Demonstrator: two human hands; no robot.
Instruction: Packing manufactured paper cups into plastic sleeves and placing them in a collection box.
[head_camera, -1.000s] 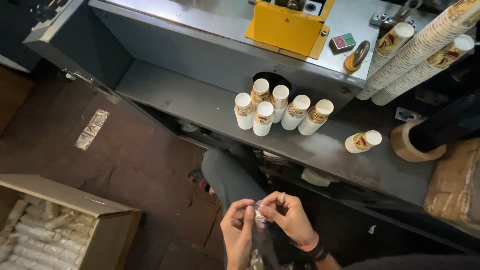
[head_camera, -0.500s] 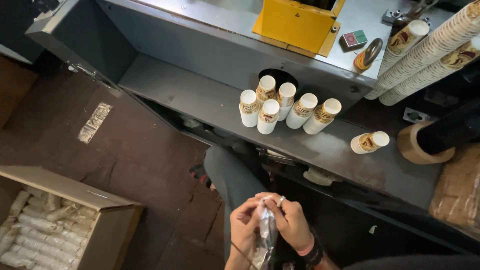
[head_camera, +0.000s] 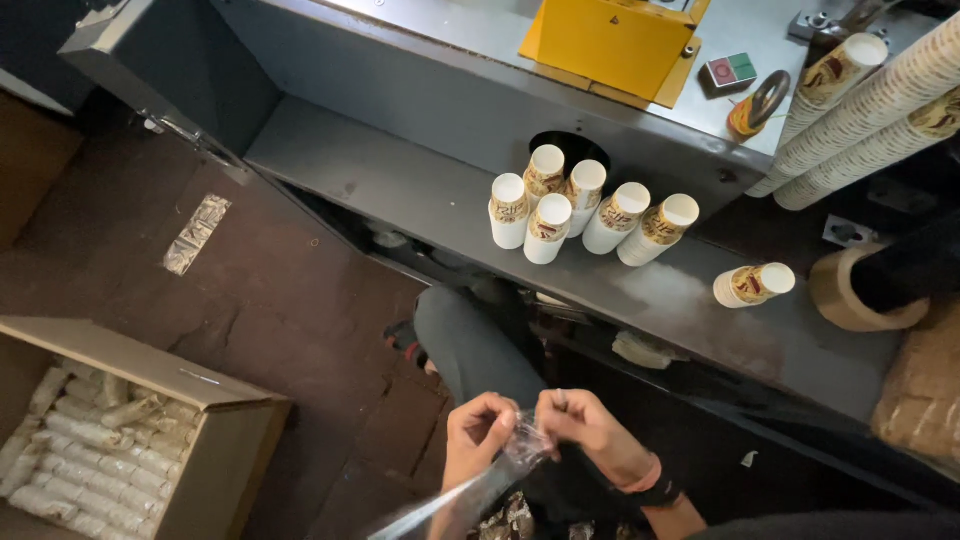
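Note:
My left hand (head_camera: 477, 436) and my right hand (head_camera: 588, 426) meet at the bottom of the view, both pinching the top of a clear plastic bag (head_camera: 470, 494) that runs down and left between them. Printed cups show dimly inside the bag near the bottom edge. Above my hands, several stacks of white paper cups (head_camera: 580, 208) with a brown print stand upside down on a grey metal ledge (head_camera: 400, 195). One more cup stack (head_camera: 754, 284) lies on its side to their right.
An open cardboard box (head_camera: 215, 420) at lower left holds several wrapped cup sleeves. Long cup stacks (head_camera: 880, 95) lean at upper right beside a yellow machine part (head_camera: 610, 40). A tape roll (head_camera: 845, 295) sits at the right. My knee (head_camera: 470, 340) is below the ledge.
My hands have shifted slightly and spread the bag's mouth apart, stretching the clear plastic between them. The camera view drifted a little; the cups on the ledge stay put.

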